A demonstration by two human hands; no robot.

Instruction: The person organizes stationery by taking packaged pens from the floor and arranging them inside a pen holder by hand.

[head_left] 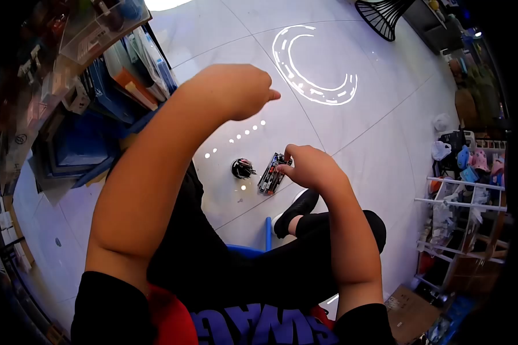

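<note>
1. Head view: nearest you, your black cloth trousers (213, 276) spread over a low blue plastic seat (268, 233), of which a leg shows; your knees look parted so the floor between them serves as a work surface.
2. Just past them, your black shoe with a white sole (296, 213) is planted beside the work, probably to steady you while you lean forward.
3. Your right hand (312, 165) is bent in with thumb and forefinger close together, a narrow gap at most. They reach the upper right edge of a flat group of slim black pens with red and white marks (274, 173); whether they pinch one, you cannot tell from here.
4. Those pens lie side by side on the glossy pale tile floor (397, 98), seemingly lined up so each barrel is easy to get at.
5. Just left of the group, a round black holder with pens in it (243, 168) has its open top facing you, likely set close to keep the reach short.
6. Farther out, your left hand (244, 92) hangs over bare tile, well apart from the pens, one fingertip jutting; its curled side is hidden, so you cannot tell what it holds.
7. Beyond lie upright folders (126, 75) at left and a white rack (466, 183) at right, presumably stored aside to leave floor room.
</note>
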